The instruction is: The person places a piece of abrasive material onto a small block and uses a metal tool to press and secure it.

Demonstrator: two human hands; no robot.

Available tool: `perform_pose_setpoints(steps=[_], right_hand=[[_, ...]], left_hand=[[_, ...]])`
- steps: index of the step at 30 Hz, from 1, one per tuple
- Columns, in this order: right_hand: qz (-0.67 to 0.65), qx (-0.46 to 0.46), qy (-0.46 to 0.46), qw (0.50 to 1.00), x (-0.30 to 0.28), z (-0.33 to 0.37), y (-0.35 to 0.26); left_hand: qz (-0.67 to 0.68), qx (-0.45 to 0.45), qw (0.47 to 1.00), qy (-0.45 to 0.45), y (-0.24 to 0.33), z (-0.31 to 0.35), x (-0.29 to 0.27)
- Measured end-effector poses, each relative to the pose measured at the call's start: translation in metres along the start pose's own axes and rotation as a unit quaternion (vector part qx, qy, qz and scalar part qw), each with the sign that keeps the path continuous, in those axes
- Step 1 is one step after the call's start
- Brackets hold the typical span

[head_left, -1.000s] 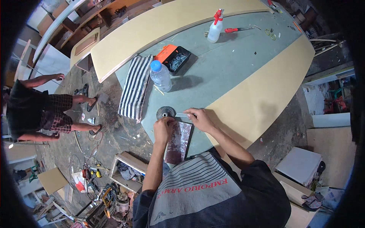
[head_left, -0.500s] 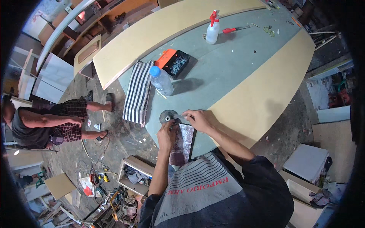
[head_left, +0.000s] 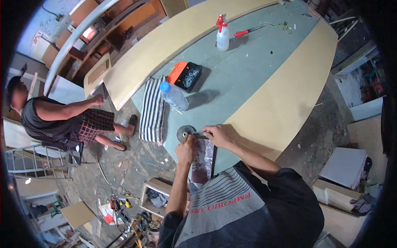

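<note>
Close to the table's near edge, my left hand (head_left: 185,149) and my right hand (head_left: 218,136) are closed, fingertips toward each other, on a small flat grey piece (head_left: 199,134). Fingers cover much of it, so its kind is unclear. Just beyond my left fingertips lies a dark round disc (head_left: 185,130) with a pale ring at its centre. Under and in front of the hands rests a flat rectangular sheet (head_left: 203,161), worn purplish brown with whitish smears and a dark right edge.
On the green-grey tabletop (head_left: 244,78) stand a blue-capped bottle (head_left: 175,99) and a red-topped spray bottle (head_left: 223,38). Also there are a black box of screws (head_left: 191,77), striped cloth (head_left: 151,111), red-handled screwdriver (head_left: 244,32) and scissors (head_left: 285,27). Another person (head_left: 62,115) walks at left.
My view has shifted slightly. My left hand has come closer to the disc and the right hand, with the grey piece still between them. The other person has moved and raised a forearm.
</note>
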State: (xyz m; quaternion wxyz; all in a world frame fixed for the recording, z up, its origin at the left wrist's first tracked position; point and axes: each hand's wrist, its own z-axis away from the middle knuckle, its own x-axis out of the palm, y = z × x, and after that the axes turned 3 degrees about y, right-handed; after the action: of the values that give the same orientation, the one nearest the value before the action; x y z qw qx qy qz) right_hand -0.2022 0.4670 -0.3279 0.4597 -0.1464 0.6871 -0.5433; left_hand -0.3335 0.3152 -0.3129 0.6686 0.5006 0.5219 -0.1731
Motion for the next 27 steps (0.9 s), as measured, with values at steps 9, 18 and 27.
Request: perform_pose_setpoints(steps=[9,18,27], right_hand=[[-0.074,-0.006,-0.019,0.997,-0.004,0.005,-0.011],[-0.092,-0.108,-0.049,0.989,-0.023,0.001,-0.054],[0.007,-0.153,-0.090,0.984,-0.022,0.006,-0.067]], left_hand=[[0.035,0.081,0.979,0.181,0.015,0.028,0.002],[0.013,0.126,0.959,0.253,0.021,0.039,-0.014],[-0.003,0.098,0.953,0.288,0.022,0.046,-0.017]])
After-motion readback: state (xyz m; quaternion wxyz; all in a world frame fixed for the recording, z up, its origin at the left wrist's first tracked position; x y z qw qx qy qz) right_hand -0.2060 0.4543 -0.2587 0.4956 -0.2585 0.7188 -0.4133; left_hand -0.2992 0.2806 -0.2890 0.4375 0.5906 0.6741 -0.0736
